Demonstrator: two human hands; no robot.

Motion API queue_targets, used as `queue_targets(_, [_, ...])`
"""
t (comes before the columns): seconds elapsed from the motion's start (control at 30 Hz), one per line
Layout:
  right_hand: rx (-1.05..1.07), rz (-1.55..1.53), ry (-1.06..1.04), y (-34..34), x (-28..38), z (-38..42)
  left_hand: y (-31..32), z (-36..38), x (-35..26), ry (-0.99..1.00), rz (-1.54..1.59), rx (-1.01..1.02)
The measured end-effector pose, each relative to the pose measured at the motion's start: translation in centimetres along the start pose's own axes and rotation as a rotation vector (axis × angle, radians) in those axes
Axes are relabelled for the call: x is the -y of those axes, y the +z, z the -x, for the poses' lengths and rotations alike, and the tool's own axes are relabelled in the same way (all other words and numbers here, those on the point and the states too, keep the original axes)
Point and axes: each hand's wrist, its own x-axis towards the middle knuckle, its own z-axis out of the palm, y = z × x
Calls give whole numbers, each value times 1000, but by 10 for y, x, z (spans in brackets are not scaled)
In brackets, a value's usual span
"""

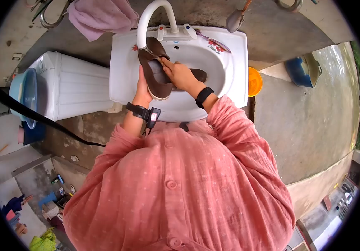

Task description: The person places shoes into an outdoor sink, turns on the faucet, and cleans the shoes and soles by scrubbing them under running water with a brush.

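In the upper middle of the frame my left hand (141,90) has its grip closed on a brown shoe (154,69), fingers wrapped around its left edge so the shoe stands tilted over the basin with its heel toward me and its toe up under the spout. My right hand (181,75) lies on the shoe's opening from the right, fingers curled and pressing into it near the top; its grip is closed against the shoe, though I cannot tell whether anything small is pinched in those fingers. Both wrists carry black bands, the left one with a small black device hanging from it.

The shoe sits inside the white washbasin (234,62), which has red flower prints at its upper corners. The white curved faucet (148,16) arches over the toe of the shoe. A second dark shoe (199,74) lies in the bowl just right of my right hand, mostly hidden behind it.

Left of the basin stands a white washing machine (73,85) with a light blue tub (25,94) at its left end. A pink cloth (100,16) hangs at the upper left, and an orange bowl (254,81) sits just right of the basin's edge. My pink shirt fills the lower part of the frame
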Motion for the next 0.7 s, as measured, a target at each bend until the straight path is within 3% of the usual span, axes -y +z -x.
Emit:
queue_targets(0.07, [30,-197,-120,4,0,15,-5,2,-19,7,77,95])
queue_targets(0.17, [180,-21,-27,-12,7,19,-17,-5,-26,85,31,82])
queue_targets(0.27, [-105,157,-18,9,-1,-15,-13,-10,-5,43,-56,14])
queue_targets(0.4, [-13,66,-173,-2,10,18,-22,-4,-20,6,90,224])
queue_targets(0.57, [0,197,-9,-2,4,-7,-11,-7,-1,2,-43,15])
queue_targets(0.63, [-29,5,-11,4,17,7,-17,-12,-13,2,39,143])
queue_targets(0.7, [22,-116,-38,5,23,26,-29,-17,-20,65,-4,96])
